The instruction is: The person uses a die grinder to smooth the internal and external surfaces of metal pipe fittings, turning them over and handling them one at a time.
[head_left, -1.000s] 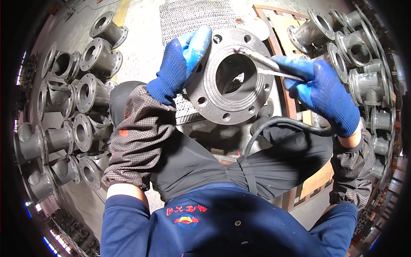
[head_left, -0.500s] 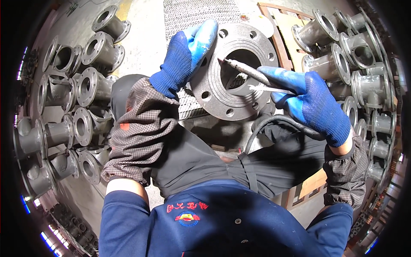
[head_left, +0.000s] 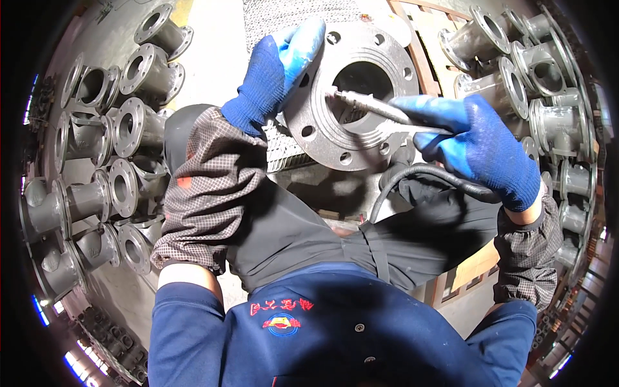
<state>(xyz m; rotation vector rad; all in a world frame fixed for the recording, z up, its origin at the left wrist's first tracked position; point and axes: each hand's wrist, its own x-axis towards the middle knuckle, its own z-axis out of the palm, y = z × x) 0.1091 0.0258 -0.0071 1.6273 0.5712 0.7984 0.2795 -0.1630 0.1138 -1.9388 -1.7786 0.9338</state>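
Note:
A grey metal flanged pipe fitting (head_left: 314, 111) is held up in front of me, its round face turned toward me, with bolt holes round the rim and a wide bore. My left hand (head_left: 274, 74), in a blue coated glove, grips the flange's upper left edge. In my right hand (head_left: 480, 145), gloved the same way, is a slim pencil-shaped air grinder (head_left: 377, 107) with a lever. Its tip meets or nearly meets the ringed face, left of the bore. A black hose (head_left: 445, 173) runs from the tool past my right hand and curls down over my leg.
Several grey flanged fittings (head_left: 129, 126) stand stacked on the left, and more fittings (head_left: 558, 129) are piled on the right. A ridged metal mat (head_left: 284, 19) lies beyond the workpiece. A wooden pallet (head_left: 422, 48) is at the far right.
My right hand and the grinder have shifted slightly to the right and down, with the tip a little left on the face. The flange appears slightly higher; my left hand still holds it.

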